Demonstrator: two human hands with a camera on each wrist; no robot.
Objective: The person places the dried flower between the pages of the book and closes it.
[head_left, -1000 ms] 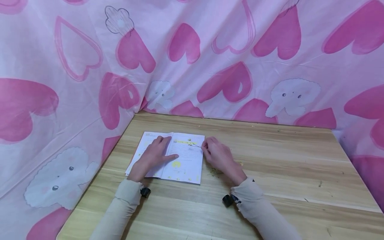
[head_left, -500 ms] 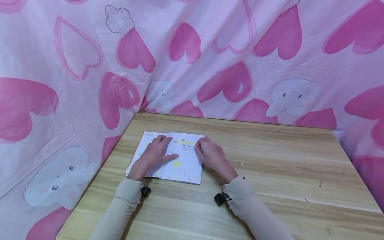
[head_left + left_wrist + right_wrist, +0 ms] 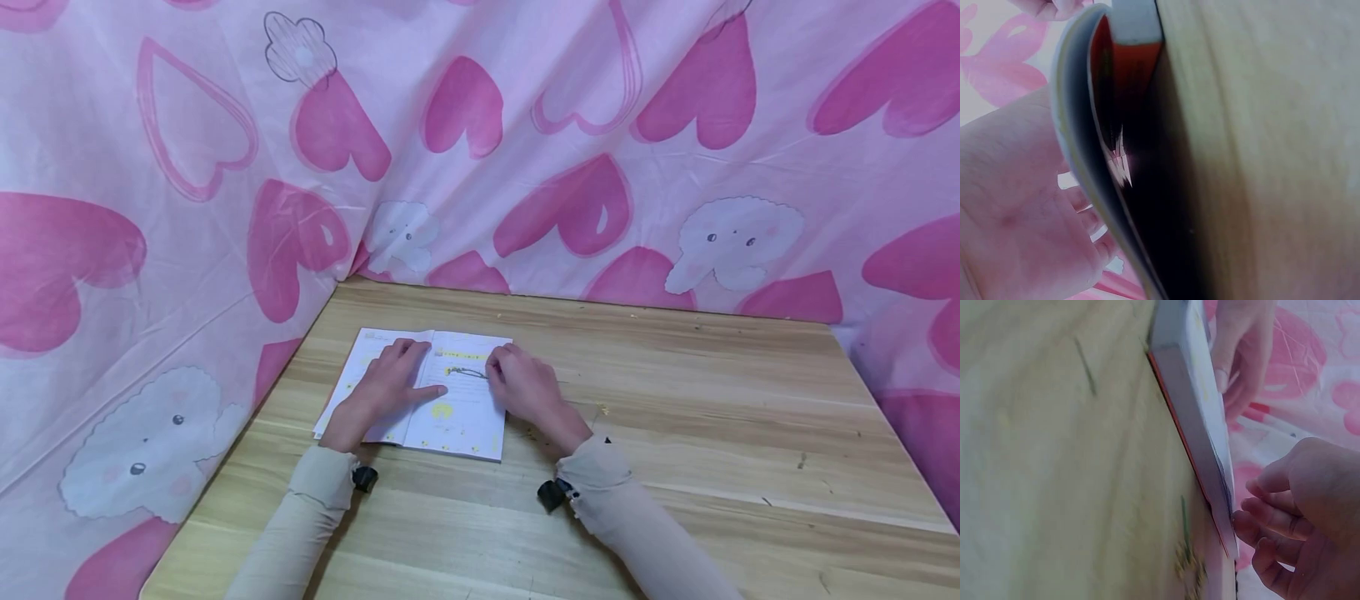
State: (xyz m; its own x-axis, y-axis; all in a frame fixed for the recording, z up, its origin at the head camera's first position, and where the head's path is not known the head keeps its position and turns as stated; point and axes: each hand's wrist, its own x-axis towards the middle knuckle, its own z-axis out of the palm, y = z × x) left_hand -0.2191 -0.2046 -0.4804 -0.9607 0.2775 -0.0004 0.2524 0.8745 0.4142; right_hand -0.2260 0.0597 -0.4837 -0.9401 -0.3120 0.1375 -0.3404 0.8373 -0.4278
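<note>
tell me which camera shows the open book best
The head view: it shows the open book from above, both halves of the spread in sight, though the left hand hides part of it. The left wrist view gives only its curved edge, partly dark; the right wrist view shows it side-on, mainly its thickness.

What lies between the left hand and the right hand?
In the head view, a thin stem lies there, over a printed page of the open book.

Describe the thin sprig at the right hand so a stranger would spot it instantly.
On the wooden table lies an open book. Over its right-hand page, the right hand pinches the sprig: thin and dark, unlike the flat yellow print near it.
</note>
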